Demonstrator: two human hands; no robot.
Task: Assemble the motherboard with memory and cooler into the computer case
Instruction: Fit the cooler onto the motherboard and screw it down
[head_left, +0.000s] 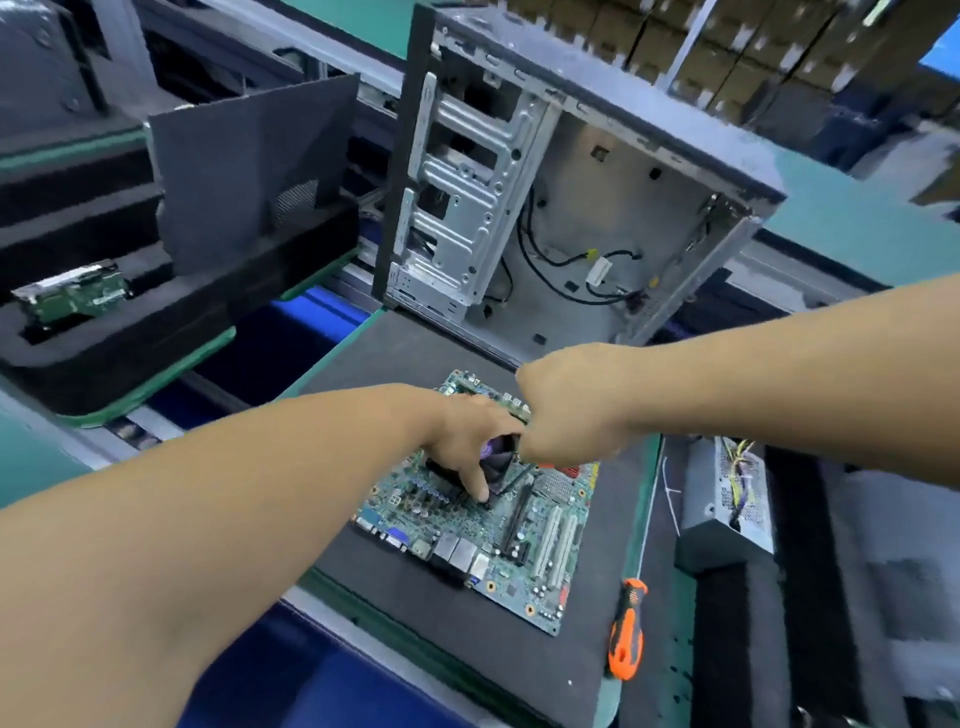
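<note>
A green motherboard (524, 540) lies flat on a dark foam mat (395, 582) in front of me. A black cooler (498, 457) with a purple centre label sits on the board, mostly hidden under both hands. My left hand (467, 441) rests on the cooler's left side, with a finger reaching down to a cooler corner on the board. My right hand (566, 410) is curled into a fist over the cooler's right side; what it holds is hidden. The open computer case (571, 171) lies behind the mat with loose black cables inside.
An orange and black screwdriver (628, 629) lies right of the mat. A grey power supply (727, 499) with coloured wires stands further right. At the left, black foam trays (104, 332) hold another small green board (72, 293). A dark panel (254, 171) leans behind them.
</note>
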